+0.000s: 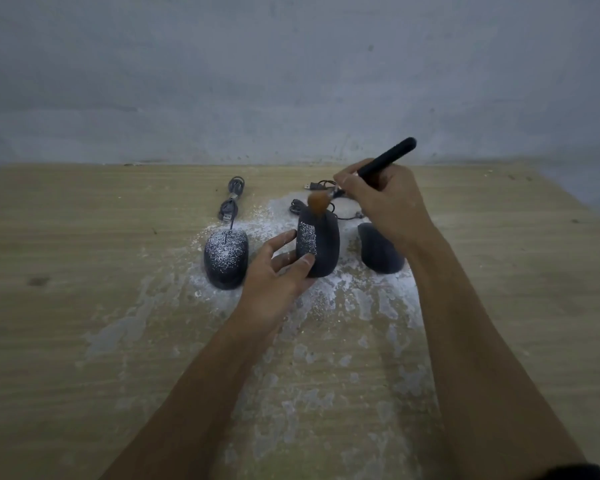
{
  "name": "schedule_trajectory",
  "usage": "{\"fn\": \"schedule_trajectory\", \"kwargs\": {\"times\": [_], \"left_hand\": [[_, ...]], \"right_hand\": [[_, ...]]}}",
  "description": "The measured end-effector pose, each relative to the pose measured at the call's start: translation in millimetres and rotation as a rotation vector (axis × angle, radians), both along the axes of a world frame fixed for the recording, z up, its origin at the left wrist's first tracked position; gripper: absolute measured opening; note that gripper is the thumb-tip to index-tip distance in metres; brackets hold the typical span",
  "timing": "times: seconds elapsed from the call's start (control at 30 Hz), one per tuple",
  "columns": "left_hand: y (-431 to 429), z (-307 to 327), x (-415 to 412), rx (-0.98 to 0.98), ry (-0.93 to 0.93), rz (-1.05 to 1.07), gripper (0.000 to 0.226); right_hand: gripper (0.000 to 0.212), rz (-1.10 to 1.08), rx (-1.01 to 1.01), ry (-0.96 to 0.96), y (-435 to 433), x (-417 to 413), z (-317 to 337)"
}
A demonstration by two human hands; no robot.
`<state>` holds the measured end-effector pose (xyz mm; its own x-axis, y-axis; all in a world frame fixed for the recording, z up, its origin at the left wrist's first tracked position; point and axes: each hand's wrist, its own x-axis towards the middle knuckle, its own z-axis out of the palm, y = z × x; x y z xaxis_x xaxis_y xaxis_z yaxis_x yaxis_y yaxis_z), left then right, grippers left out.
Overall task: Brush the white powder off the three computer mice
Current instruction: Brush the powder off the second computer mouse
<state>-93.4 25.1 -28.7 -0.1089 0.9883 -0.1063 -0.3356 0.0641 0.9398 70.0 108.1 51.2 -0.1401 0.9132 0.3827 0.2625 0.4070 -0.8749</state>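
Note:
Three dark computer mice lie in a row on the wooden table (84, 237). The left mouse (226, 259) is speckled with white powder over its front half. My left hand (278, 271) grips the middle mouse (321, 244) at its near end, tilting it up; a strip of powder clings to its left side. My right hand (381, 206) holds a black-handled brush (385, 157), and its brown bristles (317, 202) touch the far end of the middle mouse. The right mouse (378, 251) looks free of powder and is partly hidden behind my right wrist.
White powder (326, 341) is smeared over the table around and in front of the mice. Coiled cables with USB plugs (231, 202) lie behind the mice, near the grey wall (291, 81) at the table's far edge.

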Motion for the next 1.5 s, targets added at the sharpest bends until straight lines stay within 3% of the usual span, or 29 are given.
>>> {"fn": "schedule_trajectory", "kwargs": {"times": [0.1,0.27,0.43,0.6,0.73,0.87,1.03,1.27,1.5], "left_hand": [[-1,1,1,0.001,0.012,-0.007,0.041],[-2,3,0,0.004,-0.007,0.001,0.041],[-3,3,1,0.009,0.011,-0.009,0.041],[-3,4,0,-0.004,-0.043,-0.003,0.039],[-4,4,0,-0.005,-0.052,-0.011,0.038],[-4,3,-1,0.0,-0.047,-0.021,0.039],[-6,4,0,0.003,-0.043,-0.024,0.039],[-7,7,0,-0.004,-0.073,-0.018,0.036],[-8,9,1,-0.003,-0.106,-0.017,0.033]], "right_hand": [[0.006,0.063,-0.029,-0.156,-4,-7,-6],[0.006,0.011,0.009,0.0,-2,-14,-2],[0.006,0.028,0.024,-0.171,-4,-19,-12],[0.013,-0.097,0.105,0.014,-1,-12,-2],[0.01,-0.017,0.043,-0.201,-3,-7,-7],[0.006,-0.063,0.098,-0.013,-2,-14,-3],[0.01,-0.046,0.003,-0.17,-3,-7,-10],[0.008,-0.199,0.141,-0.042,-17,-5,7],[0.015,-0.214,0.177,-0.291,-28,-20,-6]]}}
